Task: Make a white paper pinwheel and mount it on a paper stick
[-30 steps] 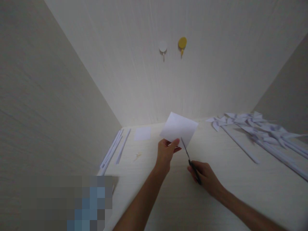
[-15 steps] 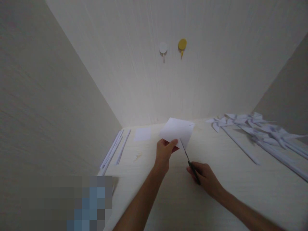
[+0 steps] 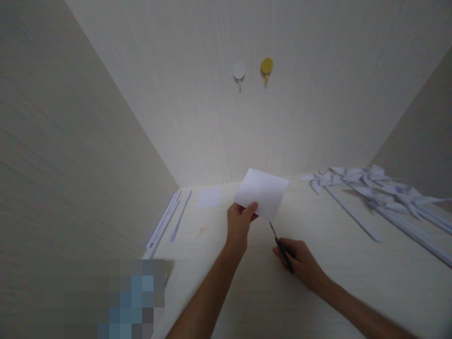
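Note:
A square sheet of white paper [image 3: 263, 188] is pinched at its lower left edge by my left hand [image 3: 239, 223], the thumb lying on top. My right hand [image 3: 300, 261] is closed around the dark handles of a pair of scissors [image 3: 282, 252]. The blades point up and left, and their tips meet the paper's lower corner. How far the blades reach behind or into the sheet I cannot tell.
Several rolled paper sticks [image 3: 164, 219] lie at the left, beside a flat paper square [image 3: 209, 197]. Paper pinwheels [image 3: 388, 193] on sticks are heaped at the right. A yellow hook [image 3: 267, 66] and a white hook [image 3: 239, 71] are fixed to the wall behind the table.
The sheet has turned and tilted slightly, its lower corner now at the scissors' tips. My left hand has shifted a little left. The blades lie lower on the paper than before.

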Demonstrator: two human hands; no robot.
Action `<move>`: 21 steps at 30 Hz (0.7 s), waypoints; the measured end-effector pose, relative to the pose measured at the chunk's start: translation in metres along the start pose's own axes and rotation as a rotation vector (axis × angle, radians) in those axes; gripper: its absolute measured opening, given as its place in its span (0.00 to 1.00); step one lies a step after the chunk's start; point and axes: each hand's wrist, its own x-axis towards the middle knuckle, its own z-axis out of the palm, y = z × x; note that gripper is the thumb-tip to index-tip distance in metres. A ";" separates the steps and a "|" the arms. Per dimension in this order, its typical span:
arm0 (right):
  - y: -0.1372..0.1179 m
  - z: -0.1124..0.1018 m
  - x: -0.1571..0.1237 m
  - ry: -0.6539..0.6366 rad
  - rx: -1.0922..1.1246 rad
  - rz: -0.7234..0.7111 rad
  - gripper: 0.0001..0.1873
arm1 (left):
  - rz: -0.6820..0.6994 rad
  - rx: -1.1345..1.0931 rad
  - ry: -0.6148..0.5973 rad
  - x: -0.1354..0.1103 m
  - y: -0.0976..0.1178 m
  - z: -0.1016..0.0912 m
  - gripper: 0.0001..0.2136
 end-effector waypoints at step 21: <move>0.001 0.000 0.000 0.020 0.024 -0.015 0.17 | -0.060 0.042 -0.013 -0.003 0.002 0.003 0.11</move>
